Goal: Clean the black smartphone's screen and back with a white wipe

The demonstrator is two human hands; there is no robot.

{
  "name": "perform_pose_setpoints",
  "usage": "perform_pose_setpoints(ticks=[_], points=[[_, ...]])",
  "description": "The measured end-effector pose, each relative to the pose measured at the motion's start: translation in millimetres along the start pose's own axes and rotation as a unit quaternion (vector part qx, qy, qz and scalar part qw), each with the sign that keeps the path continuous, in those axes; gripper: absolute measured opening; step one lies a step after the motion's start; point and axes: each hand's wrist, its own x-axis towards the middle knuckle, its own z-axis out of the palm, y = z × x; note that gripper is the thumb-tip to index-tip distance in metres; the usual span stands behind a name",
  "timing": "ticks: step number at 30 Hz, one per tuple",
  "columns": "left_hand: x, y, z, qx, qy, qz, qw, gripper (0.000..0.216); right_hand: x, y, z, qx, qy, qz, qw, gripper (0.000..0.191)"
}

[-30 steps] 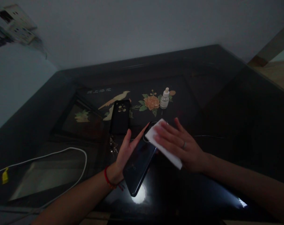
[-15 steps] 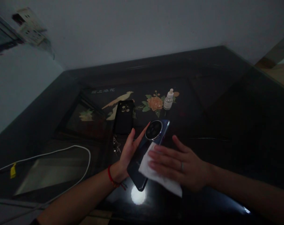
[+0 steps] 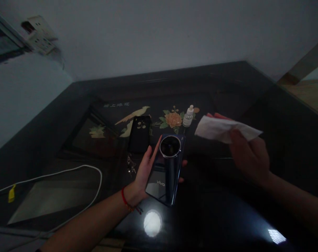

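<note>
My left hand [image 3: 144,168] cradles a dark blue phone [image 3: 167,168] back side up, its round camera ring toward the far end and fingertips showing at its right edge. A red cord circles that wrist. My right hand [image 3: 249,154] is raised off to the right, fingers closed on a white tissue [image 3: 226,128] that hangs above the dark glossy table [image 3: 253,105]. The tissue is well clear of the phone.
A black phone case [image 3: 139,133] lies just beyond my left hand with a small key charm [image 3: 131,167] beside it. A small clear dropper bottle [image 3: 187,116] stands by the painted flower. A white cable [image 3: 77,168] loops at the left. A light reflection [image 3: 152,223] glares near the front edge.
My right hand lifted the tissue off the phone's back and swung it up to the right. The left hand tilted the phone more upright, with its fingers now wrapped under it.
</note>
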Motion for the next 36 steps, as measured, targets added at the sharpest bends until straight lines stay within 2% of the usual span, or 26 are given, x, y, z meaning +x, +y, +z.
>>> perform_pose_setpoints(ticks=[2,4,8,12,16,18,21,24,27,31,36], points=[[0,-1,1,-0.001,-0.007,0.004,1.0,0.059,2,6,-8,-0.031,0.04,0.068,0.996,0.034],[-1,-3,2,0.008,-0.013,0.007,1.0,0.057,-2,9,-13,-0.063,0.021,0.093,0.993,0.033],[-2,-5,5,0.043,-0.025,0.009,0.999,0.055,-9,8,-15,-0.073,-0.056,0.115,0.989,0.029],[-6,-9,7,0.078,-0.048,0.011,0.996,0.056,-3,-1,-5,-0.07,-0.063,0.098,0.991,0.025],[-10,-13,5,0.103,-0.074,0.0,0.992,0.058,8,-22,10,-0.095,-0.054,0.013,0.994,0.025],[-9,-13,3,0.107,-0.087,-0.004,0.991,0.058,13,-32,17,-0.096,-0.109,-0.077,0.986,0.028],[-8,-15,1,0.105,-0.085,-0.017,0.991,0.062,22,-39,28,-0.109,-0.219,-0.197,0.949,0.037],[-8,-16,2,0.102,-0.073,-0.023,0.992,0.067,27,-35,33,-0.157,-0.276,-0.232,0.919,0.04],[-9,-15,3,0.102,-0.072,0.001,0.992,0.062,21,-26,28,-0.185,-0.266,-0.217,0.921,0.039],[-10,-13,4,0.101,-0.061,0.013,0.993,0.054,-7,-20,20,-0.181,-0.194,-0.187,0.946,0.043],[-7,-10,4,0.074,0.011,0.028,0.997,0.048,-48,-24,25,-0.211,-0.14,-0.247,0.935,0.049]])
